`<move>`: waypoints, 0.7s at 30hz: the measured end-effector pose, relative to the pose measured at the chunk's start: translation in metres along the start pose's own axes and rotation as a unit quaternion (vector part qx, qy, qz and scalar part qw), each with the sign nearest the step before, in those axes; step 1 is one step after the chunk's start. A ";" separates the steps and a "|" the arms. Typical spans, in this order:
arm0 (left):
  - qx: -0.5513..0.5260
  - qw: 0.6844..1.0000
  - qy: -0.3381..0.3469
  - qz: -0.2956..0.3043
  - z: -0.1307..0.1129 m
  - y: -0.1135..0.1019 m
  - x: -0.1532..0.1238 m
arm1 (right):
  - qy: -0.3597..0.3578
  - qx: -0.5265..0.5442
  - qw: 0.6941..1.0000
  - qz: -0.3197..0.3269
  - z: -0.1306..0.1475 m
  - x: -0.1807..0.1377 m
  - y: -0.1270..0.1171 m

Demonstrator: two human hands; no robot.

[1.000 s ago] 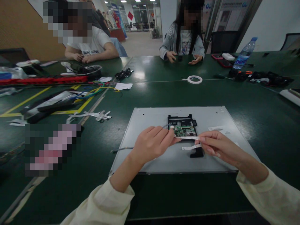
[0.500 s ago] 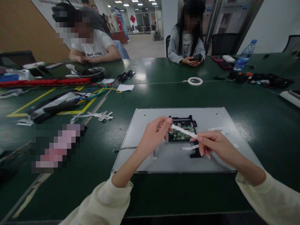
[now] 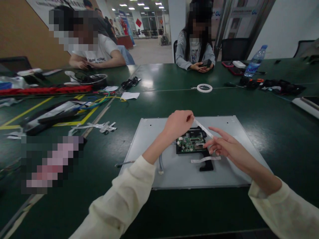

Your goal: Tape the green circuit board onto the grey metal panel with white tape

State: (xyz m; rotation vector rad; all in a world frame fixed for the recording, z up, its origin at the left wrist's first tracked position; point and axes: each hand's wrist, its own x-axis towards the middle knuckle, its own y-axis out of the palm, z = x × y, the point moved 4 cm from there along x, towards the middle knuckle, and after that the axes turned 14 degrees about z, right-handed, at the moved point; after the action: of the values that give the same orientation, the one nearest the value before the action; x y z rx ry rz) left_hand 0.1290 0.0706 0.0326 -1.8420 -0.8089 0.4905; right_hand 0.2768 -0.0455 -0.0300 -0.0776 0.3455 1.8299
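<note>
A thin white strip of tape (image 3: 202,126) is stretched at a slant between my hands. My left hand (image 3: 179,123) pinches its upper end above the far edge of a flat grey panel (image 3: 143,142). The lower end meets the fingers of my right hand (image 3: 225,146), whose index finger sticks out. Beneath them a green circuit board (image 3: 190,145) sits in a black frame on the panel. A second white strip (image 3: 199,161) lies across the black bracket (image 3: 207,166). Beside the board, a grey cable (image 3: 160,162) with a white connector rests on the panel.
A white tape roll (image 3: 204,88) lies farther back on the green table (image 3: 161,103). At left are a phone-like pixelated object (image 3: 54,161), crumpled white strips (image 3: 107,127) and wires. A water bottle (image 3: 256,61) stands back right. Two people sit across the table.
My left hand has moved away from me and right, raising its end of the tape, so the strip slants more steeply. My right index finger has stretched out. The view has shifted slightly.
</note>
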 end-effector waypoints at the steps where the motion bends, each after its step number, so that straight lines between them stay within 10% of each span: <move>1: 0.028 1.000 0.000 0.003 0.001 0.004 0.005 | 0.000 -0.014 1.000 -0.011 -0.003 0.003 -0.003; 10: 0.105 0.994 0.005 0.034 0.021 0.040 0.023 | -0.043 -0.358 0.923 -0.136 -0.005 0.016 -0.030; 21: 0.137 0.989 -0.014 0.046 0.026 0.052 0.025 | -0.076 -0.515 0.846 -0.116 -0.008 0.024 -0.018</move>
State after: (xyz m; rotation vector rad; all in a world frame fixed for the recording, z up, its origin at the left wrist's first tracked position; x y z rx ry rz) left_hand 0.1453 0.0919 -0.0244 -1.6255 -0.6423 0.6553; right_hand 0.2859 -0.0208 -0.0462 -0.6804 -0.7663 1.5748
